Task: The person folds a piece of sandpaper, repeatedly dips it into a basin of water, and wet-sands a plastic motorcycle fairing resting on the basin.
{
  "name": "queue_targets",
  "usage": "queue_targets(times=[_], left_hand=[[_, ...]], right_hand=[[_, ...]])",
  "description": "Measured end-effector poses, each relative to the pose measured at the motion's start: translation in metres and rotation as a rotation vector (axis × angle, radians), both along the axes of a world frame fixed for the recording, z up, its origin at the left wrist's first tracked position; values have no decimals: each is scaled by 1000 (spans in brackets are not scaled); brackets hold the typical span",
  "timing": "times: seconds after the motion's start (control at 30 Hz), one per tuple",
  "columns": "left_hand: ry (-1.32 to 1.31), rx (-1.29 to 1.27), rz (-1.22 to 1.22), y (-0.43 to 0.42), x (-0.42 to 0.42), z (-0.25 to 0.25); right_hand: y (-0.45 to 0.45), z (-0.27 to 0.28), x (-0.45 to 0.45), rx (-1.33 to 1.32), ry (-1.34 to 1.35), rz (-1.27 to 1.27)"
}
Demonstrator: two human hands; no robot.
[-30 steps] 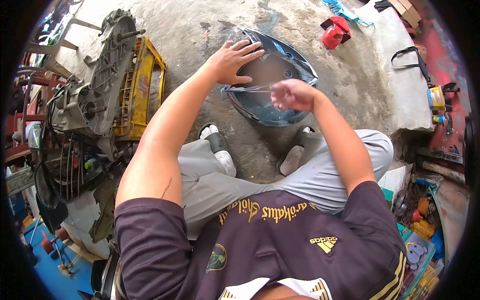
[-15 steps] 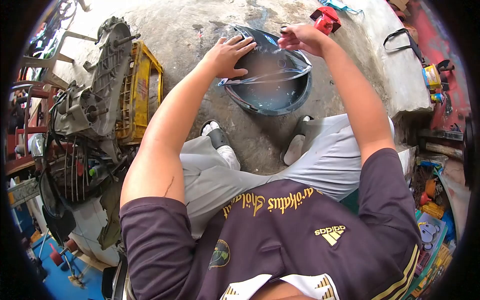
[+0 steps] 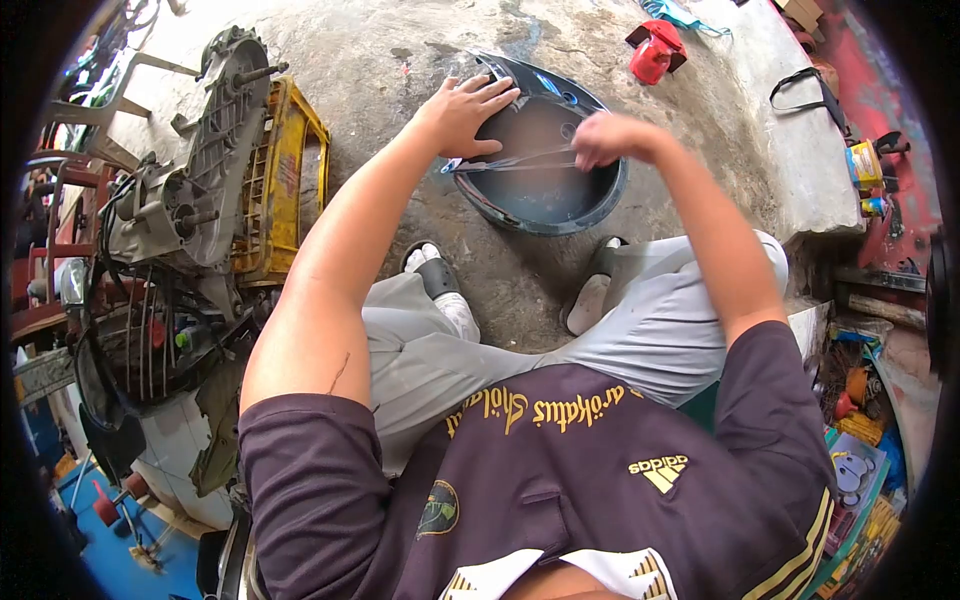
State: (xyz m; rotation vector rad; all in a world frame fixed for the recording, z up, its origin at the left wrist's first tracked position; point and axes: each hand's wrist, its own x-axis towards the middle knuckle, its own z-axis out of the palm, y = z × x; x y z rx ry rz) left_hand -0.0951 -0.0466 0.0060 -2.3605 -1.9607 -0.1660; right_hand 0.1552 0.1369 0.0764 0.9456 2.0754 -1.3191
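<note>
A glossy black curved panel (image 3: 508, 78) with blue and white markings along its edge leans in a dark round basin (image 3: 585, 214) of water. My left hand (image 3: 466, 118) lies on the panel's left side, fingers spread. Over the panel's right side, close to its lower edge, is my right hand (image 3: 610, 140). Its fingers are curled and smeared by motion, and I cannot make out what is in them. The panel's middle is blurred, and part of it is hidden behind the hands.
At left, a grey metal engine casing (image 3: 190, 180) stands against a yellow crate (image 3: 315, 150). A red part (image 3: 655, 55) lies on the concrete floor beyond the basin. A raised white ledge (image 3: 800, 180) runs along the right. My feet are either side in front of the basin.
My right hand has come down and nearer to me, from the panel's upper right edge to its lower right. The panel has tilted slightly, and the left hand stays on it.
</note>
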Motion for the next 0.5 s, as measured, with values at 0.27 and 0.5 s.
queue_targets(times=[0.27, 0.5], left_hand=[[-64, 15, 3, -6, 2, 1], [-52, -2, -16, -6, 1, 3]], right_hand=[[-39, -216, -11, 528, -203, 974], [-69, -175, -17, -976, -23, -451]])
